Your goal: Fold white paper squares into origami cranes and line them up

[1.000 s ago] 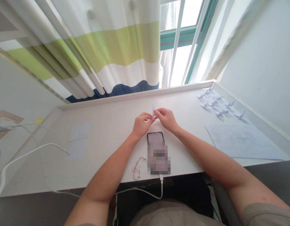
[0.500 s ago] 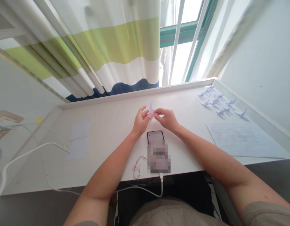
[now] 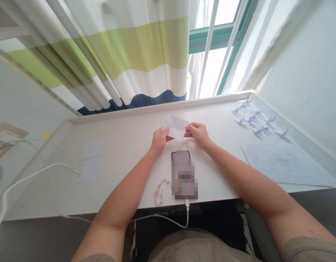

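Note:
A creased sheet of white paper (image 3: 176, 125) is spread between my hands, a little above the desk. My left hand (image 3: 159, 140) pinches its left edge, thumb on top and fingers underneath. At the right corner my right hand (image 3: 198, 134) grips the paper between thumb and fingers. Just below the hands a smartphone (image 3: 181, 160) lies on the white desk (image 3: 129, 153), its screen blurred out. At the back right sit several folded white paper cranes (image 3: 249, 117).
Two white paper pieces (image 3: 93, 149) lie on the desk's left side, near a white cable (image 3: 47, 168). Lined, written-on sheets (image 3: 282, 163) rest at the right. Beside the phone is a beaded strap with a pink charm (image 3: 157, 193). A raised rim (image 3: 157, 106) borders the desk's back.
The paper was narrow and upright between the fingertips; now it is opened out into a wider, flatter shape. Both hands have moved apart to opposite edges of it.

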Motion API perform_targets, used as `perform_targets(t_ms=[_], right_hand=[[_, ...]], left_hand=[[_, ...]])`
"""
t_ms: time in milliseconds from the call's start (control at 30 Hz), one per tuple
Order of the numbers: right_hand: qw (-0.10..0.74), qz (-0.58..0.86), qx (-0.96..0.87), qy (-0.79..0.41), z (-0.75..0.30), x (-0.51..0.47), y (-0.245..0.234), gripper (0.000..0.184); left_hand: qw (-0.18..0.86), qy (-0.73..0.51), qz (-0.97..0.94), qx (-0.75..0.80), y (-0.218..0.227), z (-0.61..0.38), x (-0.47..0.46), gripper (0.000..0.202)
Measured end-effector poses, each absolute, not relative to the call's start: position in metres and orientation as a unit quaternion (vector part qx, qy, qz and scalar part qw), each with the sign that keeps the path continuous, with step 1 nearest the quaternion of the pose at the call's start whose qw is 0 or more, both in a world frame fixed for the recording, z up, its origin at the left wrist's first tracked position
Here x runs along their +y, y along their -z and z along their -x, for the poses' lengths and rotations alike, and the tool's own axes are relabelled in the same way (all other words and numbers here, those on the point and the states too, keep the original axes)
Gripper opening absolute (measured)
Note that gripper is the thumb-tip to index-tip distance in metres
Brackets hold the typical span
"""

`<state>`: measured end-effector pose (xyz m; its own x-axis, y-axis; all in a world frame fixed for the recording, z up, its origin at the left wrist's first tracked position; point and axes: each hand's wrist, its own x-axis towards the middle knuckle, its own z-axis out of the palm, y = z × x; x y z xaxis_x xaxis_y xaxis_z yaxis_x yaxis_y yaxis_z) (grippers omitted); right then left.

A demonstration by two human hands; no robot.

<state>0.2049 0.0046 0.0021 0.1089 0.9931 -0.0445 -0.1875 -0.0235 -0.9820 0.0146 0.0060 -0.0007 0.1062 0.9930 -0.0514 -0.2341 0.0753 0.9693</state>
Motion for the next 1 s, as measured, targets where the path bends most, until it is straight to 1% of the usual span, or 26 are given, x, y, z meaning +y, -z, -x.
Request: perform_targets(t_ms=[133, 333, 433, 533, 633, 733, 900, 1000], right_hand=[[0.557, 0.473, -0.408, -0.547, -0.206, 0.005, -0.001, 0.013], [0.542, 0.476, -0.396, -0.568, -0.208, 0.007, 0.001, 0.017], [0.543, 0.480, -0.377, -0.577, -0.211, 0.010, 0.003, 0.017], [0.563, 0.479, -0.386, -0.552, -0.211, 0.011, 0.004, 0.017], [0.588, 0.483, -0.413, -0.501, -0.210, 0.011, 0.005, 0.021], [0.598, 0.487, -0.433, -0.466, -0.210, 0.011, 0.005, 0.024], [0.599, 0.482, -0.441, -0.464, -0.211, 0.010, 0.004, 0.025], [0.596, 0.480, -0.443, -0.467, -0.212, 0.010, 0.004, 0.024]], left_hand=[[0.578, -0.505, -0.471, 0.435, 0.000, -0.015, 0.004, 0.029], [0.630, -0.474, -0.458, 0.411, -0.002, -0.013, 0.005, 0.039], [0.635, -0.474, -0.457, 0.403, -0.002, -0.011, 0.006, 0.041], [0.621, -0.479, -0.467, 0.409, 0.000, -0.010, 0.007, 0.042], [0.601, -0.485, -0.483, 0.413, 0.001, -0.009, 0.007, 0.043], [0.587, -0.495, -0.496, 0.405, 0.001, -0.009, 0.008, 0.049], [0.579, -0.492, -0.507, 0.407, 0.000, -0.006, 0.009, 0.057], [0.581, -0.493, -0.501, 0.410, 0.001, -0.004, 0.010, 0.058]])
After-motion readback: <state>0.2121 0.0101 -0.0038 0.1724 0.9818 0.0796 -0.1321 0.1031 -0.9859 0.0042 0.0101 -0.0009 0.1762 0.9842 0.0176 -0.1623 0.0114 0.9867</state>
